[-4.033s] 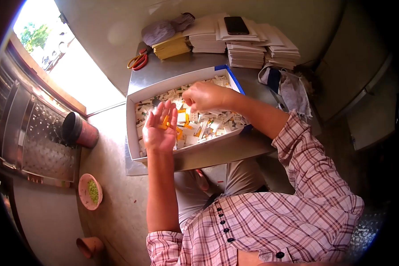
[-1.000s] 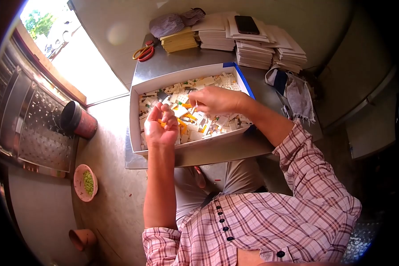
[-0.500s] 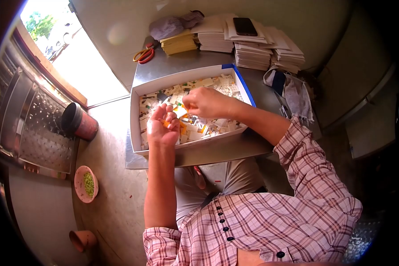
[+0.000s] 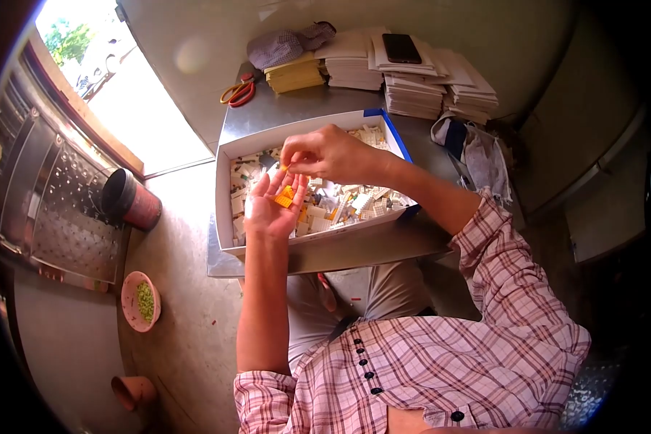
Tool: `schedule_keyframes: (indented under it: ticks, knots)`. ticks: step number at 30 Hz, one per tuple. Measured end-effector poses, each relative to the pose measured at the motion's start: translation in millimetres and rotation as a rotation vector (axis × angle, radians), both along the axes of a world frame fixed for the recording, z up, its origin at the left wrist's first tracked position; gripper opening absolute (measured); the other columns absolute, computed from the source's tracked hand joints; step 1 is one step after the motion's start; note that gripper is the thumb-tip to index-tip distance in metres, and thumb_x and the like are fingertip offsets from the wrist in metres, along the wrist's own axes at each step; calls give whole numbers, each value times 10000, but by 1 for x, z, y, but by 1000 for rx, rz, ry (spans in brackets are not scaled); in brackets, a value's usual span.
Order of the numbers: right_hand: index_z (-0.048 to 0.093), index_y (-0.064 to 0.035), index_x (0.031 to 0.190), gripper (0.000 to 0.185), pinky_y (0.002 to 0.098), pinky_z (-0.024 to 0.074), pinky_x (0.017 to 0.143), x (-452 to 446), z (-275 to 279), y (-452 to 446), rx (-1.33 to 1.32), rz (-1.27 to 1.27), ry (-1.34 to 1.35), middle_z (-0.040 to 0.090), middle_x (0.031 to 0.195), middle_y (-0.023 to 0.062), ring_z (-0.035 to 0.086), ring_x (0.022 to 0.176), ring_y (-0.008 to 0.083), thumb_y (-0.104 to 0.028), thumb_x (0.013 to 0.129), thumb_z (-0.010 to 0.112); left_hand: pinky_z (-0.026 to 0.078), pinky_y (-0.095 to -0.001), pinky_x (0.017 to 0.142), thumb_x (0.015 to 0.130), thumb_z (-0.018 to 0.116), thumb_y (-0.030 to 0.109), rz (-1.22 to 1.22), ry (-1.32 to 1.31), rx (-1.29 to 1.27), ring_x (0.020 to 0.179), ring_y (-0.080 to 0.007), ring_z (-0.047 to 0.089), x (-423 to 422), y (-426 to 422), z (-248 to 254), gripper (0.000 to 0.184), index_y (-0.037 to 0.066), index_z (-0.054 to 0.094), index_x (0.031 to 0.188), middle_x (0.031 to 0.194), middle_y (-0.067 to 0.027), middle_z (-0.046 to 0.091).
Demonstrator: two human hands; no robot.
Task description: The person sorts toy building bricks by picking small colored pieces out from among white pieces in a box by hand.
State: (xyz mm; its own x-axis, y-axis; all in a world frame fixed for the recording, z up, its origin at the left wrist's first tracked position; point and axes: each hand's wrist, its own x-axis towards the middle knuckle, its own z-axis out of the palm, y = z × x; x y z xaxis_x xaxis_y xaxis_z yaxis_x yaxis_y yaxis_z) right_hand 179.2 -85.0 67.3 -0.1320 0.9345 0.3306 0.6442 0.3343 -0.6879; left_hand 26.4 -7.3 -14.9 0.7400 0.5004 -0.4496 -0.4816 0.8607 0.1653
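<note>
A shallow white box (image 4: pixel 228 217) with a blue corner stands on the metal table, full of mostly white toy bricks (image 4: pixel 365 202). Over its left part my left hand (image 4: pixel 273 206) is palm up, its fingers partly spread, with orange bricks (image 4: pixel 286 196) lying on the palm and fingers. Just above and to the right, my right hand (image 4: pixel 333 155) pinches a small orange piece (image 4: pixel 285 167) between thumb and fingertips, close to the left fingertips.
Behind the box are red-handled scissors (image 4: pixel 239 92), yellow papers (image 4: pixel 295 75), white paper stacks (image 4: pixel 414 95) and a phone (image 4: pixel 401 48). A cloth (image 4: pixel 484 155) lies at the right. On the floor at left stand a dark bucket (image 4: pixel 132 200) and a pink bowl (image 4: pixel 141 301).
My right hand has moved from over the bricks toward my left hand and now holds an orange piece. The left fingers have opened out, showing the orange bricks more fully.
</note>
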Motion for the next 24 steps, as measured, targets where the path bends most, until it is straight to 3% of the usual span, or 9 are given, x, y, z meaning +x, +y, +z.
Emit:
schedule_keyframes:
  ticks: [1,4,7,10,11,15,18,19,24]
  knots:
    - [632,-9,924,140,310,508,678,-7,4,1,27,55,8,661,821,128,640,735,185,-123,844,628,459,-395,963,964,455,264,-7,-19,27,1079,-299,544,-1,0,-1,348,-59,541,1062,1121,-186,565]
    - [638,2,911,148,312,508,670,-11,10,4,-7,9,-152,660,812,138,644,725,207,-126,837,638,472,-393,948,965,449,247,3,-73,48,1049,-294,565,-3,-1,-6,335,-58,541,1071,1106,-188,577]
    - [637,11,880,146,330,500,645,-2,0,15,-27,-92,-159,653,784,141,639,692,230,-125,824,640,518,-312,731,975,411,271,67,-107,-14,862,-241,587,-4,-2,-3,326,-20,529,1061,996,-153,582]
    - [620,-18,862,184,373,478,643,8,-16,20,-302,-102,-353,636,808,134,620,713,257,-166,772,684,444,-236,506,975,407,246,14,-445,-161,687,-175,527,-10,10,-18,257,21,530,962,871,-107,563]
    - [609,-25,877,197,382,468,693,12,-28,19,-333,-95,-408,625,847,133,604,788,269,-162,758,685,329,-198,404,974,402,239,65,-399,-160,599,-132,439,-11,11,-21,226,53,504,895,787,-72,520]
    - [579,-37,907,210,388,423,835,22,-25,0,-367,-150,-532,588,977,137,529,1011,297,-117,730,660,301,-204,391,972,396,225,91,-283,-11,560,-126,419,-14,3,-9,200,74,486,876,751,-52,513]
    - [584,-44,943,224,387,399,880,38,-37,4,-373,-276,-674,573,1036,140,483,1092,300,-84,728,632,294,-204,392,969,398,219,106,-187,22,551,-124,416,-11,3,-5,188,80,485,877,744,-49,514]
    - [614,-52,917,180,399,430,841,40,-37,5,-317,-293,-806,607,969,143,542,1020,306,-82,740,618,293,-204,393,968,401,217,102,-175,37,553,-123,417,-10,3,-6,185,80,486,876,744,-48,514]
    - [648,-54,830,99,410,475,739,26,-32,13,-347,-276,-697,642,811,128,614,851,308,-86,744,610,291,-203,399,961,421,215,77,-195,69,558,-123,419,-10,3,-8,176,77,495,879,748,-47,517]
